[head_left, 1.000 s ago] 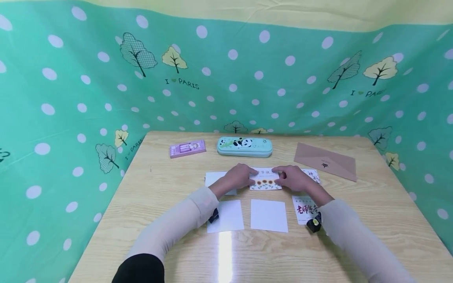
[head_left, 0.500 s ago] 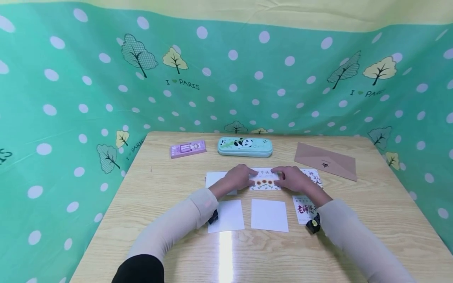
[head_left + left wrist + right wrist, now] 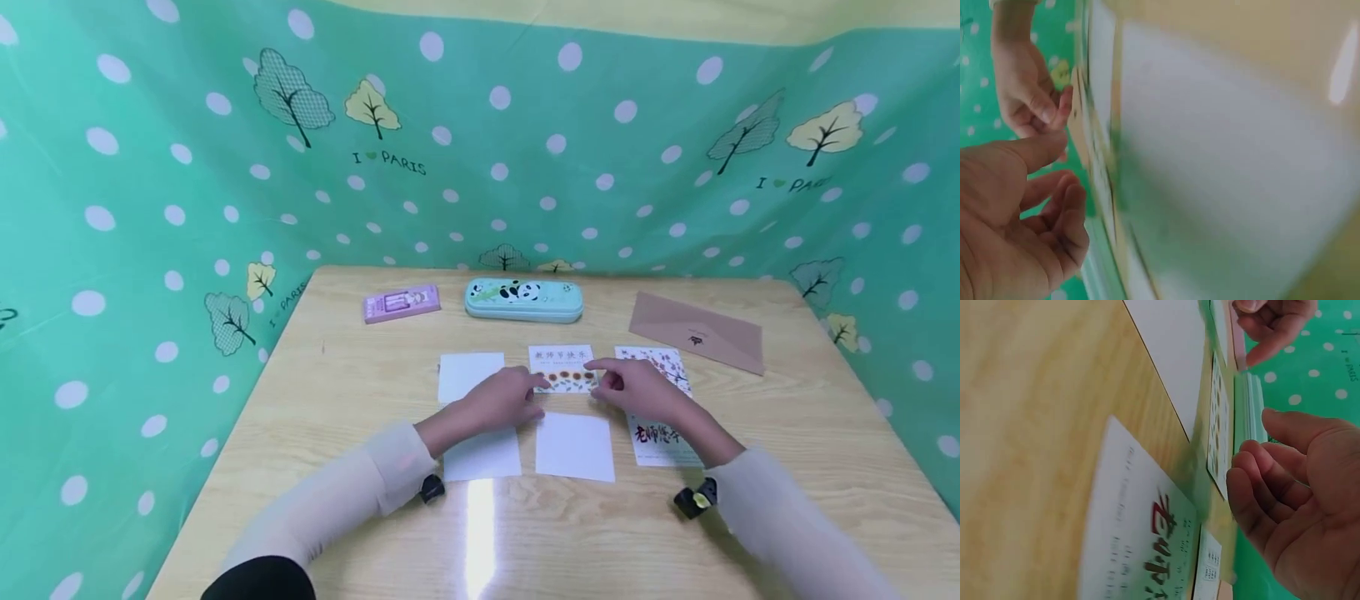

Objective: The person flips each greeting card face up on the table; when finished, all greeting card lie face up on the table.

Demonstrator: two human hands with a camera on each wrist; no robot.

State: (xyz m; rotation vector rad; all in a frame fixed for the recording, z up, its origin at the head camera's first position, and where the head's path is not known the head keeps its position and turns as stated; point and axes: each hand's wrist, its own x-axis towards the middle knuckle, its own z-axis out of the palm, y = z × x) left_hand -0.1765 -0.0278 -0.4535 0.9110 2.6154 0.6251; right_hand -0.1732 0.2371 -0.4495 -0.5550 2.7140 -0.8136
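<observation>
In the head view, a sunflower-printed card (image 3: 561,357) lies flat in the back middle of a group of cards. My left hand (image 3: 501,402) hovers by its lower left corner, fingers loosely bent and nothing between them. Off its right edge, my right hand (image 3: 643,390) has a relaxed curl and is likewise holding nothing. Below them sit two blank white cards (image 3: 575,447), and another blank card (image 3: 467,373) lies behind my left hand. A blossom-patterned card (image 3: 667,363) and a red-lettered card (image 3: 1132,519) are on the right, partly covered by my right hand in the head view.
Along the back of the wooden table (image 3: 360,408) are a purple box (image 3: 402,304), a panda pencil case (image 3: 523,301) and a brown envelope (image 3: 697,332). A green dotted cloth (image 3: 420,200) hangs behind and at both sides.
Both hands have let go of the sunflower card's side edges and drawn back toward the body, the right one also outward. The card stays lying between its neighbours.
</observation>
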